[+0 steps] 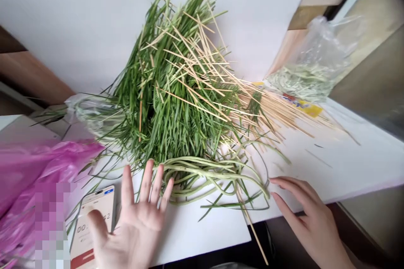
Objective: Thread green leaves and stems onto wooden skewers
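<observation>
Light: bright, diffuse; src. unclear. Shadows: soft, on white tabletop [356, 151]. Glare: sm. highlights, clear bag [331, 40], R side. Focus: ctr. fairly sharp; R edge blurred. Distortion: wide-angle stretch, edges. Upper R corner: v. dark. Lower L: pixelated patch.

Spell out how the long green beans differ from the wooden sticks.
The long green beans are thick and bend in loose curves; the wooden sticks are thinner and straight. The beans are pale green, the sticks tan. The beans lie bunched near the front edge, while the sticks are strewn over the leafy greens and off to the right. Both are long and slender.
</observation>
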Action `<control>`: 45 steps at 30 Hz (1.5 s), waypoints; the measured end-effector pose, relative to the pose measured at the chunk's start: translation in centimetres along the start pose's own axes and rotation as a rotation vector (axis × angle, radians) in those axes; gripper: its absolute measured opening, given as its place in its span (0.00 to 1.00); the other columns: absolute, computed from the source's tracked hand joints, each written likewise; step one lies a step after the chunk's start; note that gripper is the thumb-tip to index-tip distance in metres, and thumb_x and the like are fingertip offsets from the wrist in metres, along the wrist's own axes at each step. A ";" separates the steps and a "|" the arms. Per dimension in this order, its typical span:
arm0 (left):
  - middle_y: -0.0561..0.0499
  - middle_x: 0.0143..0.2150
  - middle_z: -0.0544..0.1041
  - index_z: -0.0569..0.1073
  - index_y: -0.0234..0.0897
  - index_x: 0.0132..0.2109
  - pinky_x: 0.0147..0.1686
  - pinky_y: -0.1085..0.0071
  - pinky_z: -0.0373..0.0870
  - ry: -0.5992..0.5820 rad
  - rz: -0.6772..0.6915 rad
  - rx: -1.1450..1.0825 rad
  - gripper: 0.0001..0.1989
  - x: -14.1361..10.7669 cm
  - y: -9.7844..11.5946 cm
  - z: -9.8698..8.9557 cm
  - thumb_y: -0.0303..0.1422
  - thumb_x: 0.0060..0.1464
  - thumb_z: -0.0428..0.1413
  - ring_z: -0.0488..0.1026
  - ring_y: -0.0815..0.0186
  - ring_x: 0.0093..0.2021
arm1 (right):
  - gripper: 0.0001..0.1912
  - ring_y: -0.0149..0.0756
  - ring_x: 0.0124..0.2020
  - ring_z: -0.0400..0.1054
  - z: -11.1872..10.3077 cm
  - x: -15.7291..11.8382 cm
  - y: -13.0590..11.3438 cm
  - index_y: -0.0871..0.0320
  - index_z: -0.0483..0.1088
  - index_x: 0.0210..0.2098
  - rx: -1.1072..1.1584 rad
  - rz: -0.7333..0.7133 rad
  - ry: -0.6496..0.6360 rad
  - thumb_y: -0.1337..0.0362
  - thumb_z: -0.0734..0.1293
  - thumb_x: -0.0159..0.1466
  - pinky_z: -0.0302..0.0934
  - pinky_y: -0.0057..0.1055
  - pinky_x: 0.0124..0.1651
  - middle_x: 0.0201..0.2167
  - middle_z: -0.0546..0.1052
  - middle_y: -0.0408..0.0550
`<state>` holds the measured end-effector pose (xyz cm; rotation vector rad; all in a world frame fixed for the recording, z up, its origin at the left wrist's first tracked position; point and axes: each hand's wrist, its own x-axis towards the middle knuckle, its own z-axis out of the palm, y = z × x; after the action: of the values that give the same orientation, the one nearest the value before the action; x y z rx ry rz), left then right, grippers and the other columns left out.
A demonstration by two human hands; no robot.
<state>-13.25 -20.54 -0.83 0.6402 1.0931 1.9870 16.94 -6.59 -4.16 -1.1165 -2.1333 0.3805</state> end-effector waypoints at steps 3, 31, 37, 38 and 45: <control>0.59 0.75 0.58 0.46 0.65 0.74 0.67 0.43 0.61 -0.004 0.016 -0.015 0.37 0.2 0.0 -0.5 0.63 0.60 0.35 0.52 0.53 0.75 | 0.12 0.49 0.49 0.72 0.4 0.1 -0.8 0.46 0.71 0.53 -0.006 -0.046 -0.006 0.57 0.62 0.72 0.71 0.42 0.45 0.49 0.76 0.50; 0.47 0.57 0.76 0.77 0.47 0.56 0.51 0.67 0.72 0.294 0.247 0.123 0.23 -0.3 0.1 -3.3 0.51 0.66 0.47 0.72 0.60 0.55 | 0.04 0.41 0.39 0.67 8.3 8.8 -14.9 0.59 0.75 0.36 0.012 -0.548 -0.265 0.72 0.70 0.67 0.57 0.38 0.43 0.35 0.79 0.46; 0.49 0.54 0.79 0.77 0.47 0.56 0.45 0.69 0.71 -0.137 0.191 0.800 0.17 -1.4 1.2 -1.9 0.38 0.59 0.63 0.75 0.62 0.48 | 0.05 0.42 0.38 0.66 6.5 6.8 -14.2 0.58 0.73 0.36 0.103 -0.551 -0.294 0.74 0.69 0.66 0.53 0.38 0.42 0.31 0.78 0.44; 0.49 0.52 0.80 0.77 0.47 0.55 0.42 0.70 0.71 -0.176 0.217 0.846 0.18 -1.6 1.3 -1.7 0.37 0.58 0.65 0.75 0.62 0.46 | 0.05 0.42 0.37 0.65 6.6 6.6 -14.2 0.59 0.73 0.36 0.094 -0.558 -0.312 0.74 0.70 0.66 0.53 0.38 0.42 0.30 0.78 0.44; 0.52 0.37 0.81 0.79 0.40 0.42 0.37 0.75 0.71 -0.207 0.287 1.000 0.03 -1.6 0.8 -1.7 0.31 0.63 0.59 0.77 0.68 0.37 | 0.00 0.43 0.39 0.65 7.0 5.5 -14.0 0.60 0.76 0.39 0.076 -0.625 -0.382 0.69 0.71 0.68 0.55 0.38 0.44 0.34 0.77 0.46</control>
<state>-13.81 -22.93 -1.08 1.5392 1.9268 1.4253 1.45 -9.97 0.70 -0.3029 -2.6336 0.3910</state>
